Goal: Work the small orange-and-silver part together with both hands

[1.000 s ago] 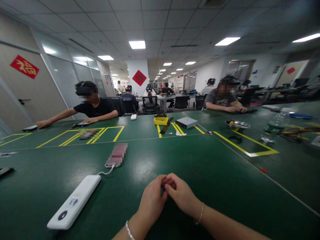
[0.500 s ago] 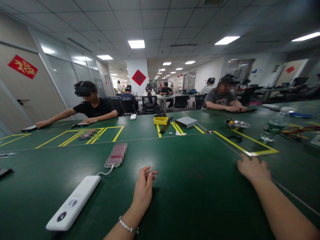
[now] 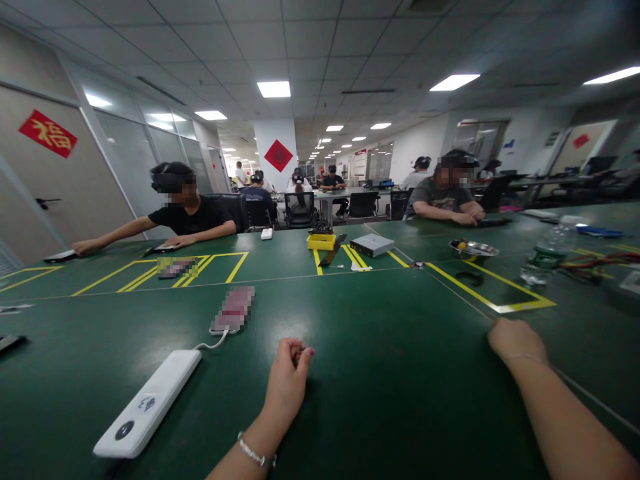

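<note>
My left hand [image 3: 293, 370] rests on the green table [image 3: 380, 373] at lower centre, its fingers curled in and the thumb against them. A bracelet [image 3: 256, 451] is round that wrist. No object shows between its fingers. Toward the right, my right hand [image 3: 517, 341] is closed in a fist just above or on the tabletop; its fingers are folded under and nothing shows in it. Left of my left hand lies a phone [image 3: 233, 310] with a blurred screen. A short white cable [image 3: 215, 343] joins it to a long white power bank [image 3: 150, 403].
Across the table sit two people, one on the left [image 3: 190, 210] and one on the right [image 3: 445, 193]. Between them stand a yellow box [image 3: 321, 241] with black cables and a flat grey box [image 3: 373, 245]. A metal bowl [image 3: 475, 249] and plastic bottle [image 3: 547, 253] stand at right.
My right hand has gone from spread fingers to a fist and shifted slightly to the right. My left fingers have curled in tighter. Phone and power bank lie where they were.
</note>
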`<state>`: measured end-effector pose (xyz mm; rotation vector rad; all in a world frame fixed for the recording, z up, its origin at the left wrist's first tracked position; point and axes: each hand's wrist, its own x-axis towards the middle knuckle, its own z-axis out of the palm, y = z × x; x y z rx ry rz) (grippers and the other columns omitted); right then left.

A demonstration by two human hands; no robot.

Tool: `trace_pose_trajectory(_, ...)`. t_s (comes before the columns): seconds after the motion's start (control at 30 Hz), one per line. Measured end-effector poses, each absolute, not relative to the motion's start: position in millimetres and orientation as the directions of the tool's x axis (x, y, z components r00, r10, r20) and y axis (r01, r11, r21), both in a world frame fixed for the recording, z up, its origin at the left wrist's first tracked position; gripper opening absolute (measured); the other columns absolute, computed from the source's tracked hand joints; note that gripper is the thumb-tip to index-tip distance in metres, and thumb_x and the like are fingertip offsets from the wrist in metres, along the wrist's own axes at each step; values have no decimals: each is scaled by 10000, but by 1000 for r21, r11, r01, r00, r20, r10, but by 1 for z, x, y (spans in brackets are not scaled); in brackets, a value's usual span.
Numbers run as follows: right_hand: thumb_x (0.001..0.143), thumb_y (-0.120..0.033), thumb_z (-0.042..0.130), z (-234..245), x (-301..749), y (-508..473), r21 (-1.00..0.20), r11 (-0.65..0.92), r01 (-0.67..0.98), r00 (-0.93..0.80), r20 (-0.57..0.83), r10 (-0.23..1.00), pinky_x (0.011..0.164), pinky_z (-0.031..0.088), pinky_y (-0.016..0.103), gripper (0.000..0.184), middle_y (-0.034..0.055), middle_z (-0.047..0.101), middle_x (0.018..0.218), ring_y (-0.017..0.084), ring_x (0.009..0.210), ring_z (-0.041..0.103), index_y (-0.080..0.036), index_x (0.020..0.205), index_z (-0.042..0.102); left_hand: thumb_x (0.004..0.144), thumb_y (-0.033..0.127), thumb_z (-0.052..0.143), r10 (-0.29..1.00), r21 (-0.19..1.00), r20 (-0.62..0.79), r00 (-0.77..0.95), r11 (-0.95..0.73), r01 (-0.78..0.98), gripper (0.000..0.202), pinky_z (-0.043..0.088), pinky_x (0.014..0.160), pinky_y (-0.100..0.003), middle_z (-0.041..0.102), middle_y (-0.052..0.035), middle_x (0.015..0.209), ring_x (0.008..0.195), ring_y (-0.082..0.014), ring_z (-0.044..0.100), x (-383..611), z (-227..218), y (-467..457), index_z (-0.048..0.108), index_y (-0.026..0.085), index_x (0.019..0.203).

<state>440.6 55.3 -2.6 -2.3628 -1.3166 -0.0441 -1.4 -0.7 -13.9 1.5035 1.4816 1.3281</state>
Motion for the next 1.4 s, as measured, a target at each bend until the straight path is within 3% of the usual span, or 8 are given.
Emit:
trace_pose_trajectory(0.1, 704, -192, 469, 5, 399, 64, -380, -346, 858, 439, 191, 878, 625, 383, 302, 185, 135, 603, 856, 203, 754, 560, -156, 771, 637, 774, 353, 428, 970, 936, 219, -102, -179, 302, 177, 441, 664, -325, 647, -45, 801, 679, -172, 610, 1, -10, -3, 420, 196, 854)
trace_pose_trajectory(0.2, 718, -277, 489, 13, 333, 65, -586, -181, 790, 282, 85, 956, 658, 393, 267, 199, 60, 614, 851, 160, 753, 553, -174, 831, 616, 789, 341, 404, 971, 934, 228, -69, -198, 298, 156, 438, 660, -312, 646, -33, 805, 651, -155, 600, 2, -9, -3, 413, 200, 854)
trace_pose_trajectory(0.4, 604, -247, 627, 27, 211, 36, -988, -106, 116, -125, -120, 985, 685, 395, 246, 223, 42, 605, 789, 108, 696, 529, -137, 796, 595, 751, 293, 471, 969, 905, 242, -47, -208, 370, 154, 417, 632, -283, 596, 13, 711, 654, -153, 575, 3, -14, -2, 404, 207, 860)
trace_pose_trajectory(0.5, 595, -291, 659, 23, 177, 23, -949, -232, -215, -273, -170, 947, 613, 392, 230, 270, 27, 589, 744, 79, 607, 508, -141, 795, 557, 720, 267, 506, 962, 875, 268, -49, -222, 431, 137, 402, 606, -268, 556, 30, 672, 626, -147, 555, 5, -13, -3, 425, 206, 812)
trace_pose_trajectory(0.57, 604, -336, 659, 17, 165, 19, -920, -277, -278, -310, -187, 932, 538, 366, 209, 274, 11, 567, 689, 63, 547, 482, -140, 753, 540, 719, 258, 504, 962, 860, 271, -24, -231, 454, 112, 397, 600, -263, 548, 30, 680, 618, -141, 544, 6, -11, -5, 436, 207, 791)
trace_pose_trajectory(0.97, 458, -141, 736, -11, 168, 19, -869, -353, -348, -374, -216, 902, 626, 381, 209, 278, -12, 541, 633, 67, 599, 495, -116, 684, 576, 696, 295, 532, 975, 823, 219, 46, -210, 528, 144, 362, 555, -242, 487, 58, 601, 560, -130, 481, 5, -9, -7, 487, 207, 801)
trace_pose_trajectory(1.17, 596, -283, 673, -7, 164, 16, -874, -327, -361, -370, -187, 910, 567, 372, 218, 251, 6, 557, 684, 70, 575, 486, -130, 754, 552, 697, 306, 529, 979, 826, 158, 130, -203, 525, 142, 364, 544, -236, 523, 42, 579, 554, -135, 492, 6, -6, -10, 574, 201, 781)
trace_pose_trajectory(1.4, 582, -232, 660, -7, 163, 15, -879, -319, -354, -358, -188, 915, 606, 384, 223, 175, 1, 551, 671, 73, 599, 486, -130, 687, 563, 785, 291, 414, 955, 834, 232, 183, -292, 469, 300, 404, 775, -300, 618, -45, 944, 849, -180, 550, 5, -5, -9, 566, 229, 1036)
